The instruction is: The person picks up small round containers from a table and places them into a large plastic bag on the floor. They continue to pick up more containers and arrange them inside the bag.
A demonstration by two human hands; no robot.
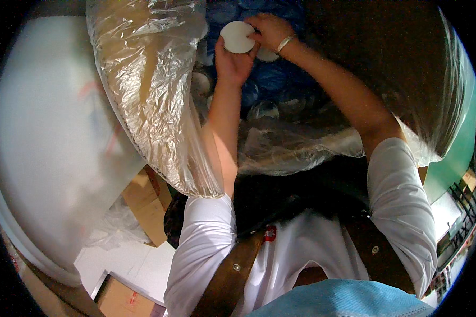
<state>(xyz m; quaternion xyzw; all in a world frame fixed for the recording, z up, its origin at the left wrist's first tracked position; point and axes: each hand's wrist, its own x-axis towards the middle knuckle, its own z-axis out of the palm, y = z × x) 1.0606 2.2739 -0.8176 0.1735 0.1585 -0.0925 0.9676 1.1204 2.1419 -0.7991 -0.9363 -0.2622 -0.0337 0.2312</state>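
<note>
A white round, flat-faced piece, like a lid or a cup base, is in my left hand, with its pale face turned up. The fingers of my right hand reach over its right edge and touch it. A bracelet circles my right wrist. Beneath my right hand shows part of another pale round piece, mostly covered. Below both hands lie several blue, round-looking items in the shadow of a container lined with clear plastic film; their exact kind is too dark to tell.
The film hangs over the container's near rim and touches my left arm. A large whitish translucent drum or panel stands at left. Cardboard lies below it, and an open carton sits lower down. Black racking appears at far right.
</note>
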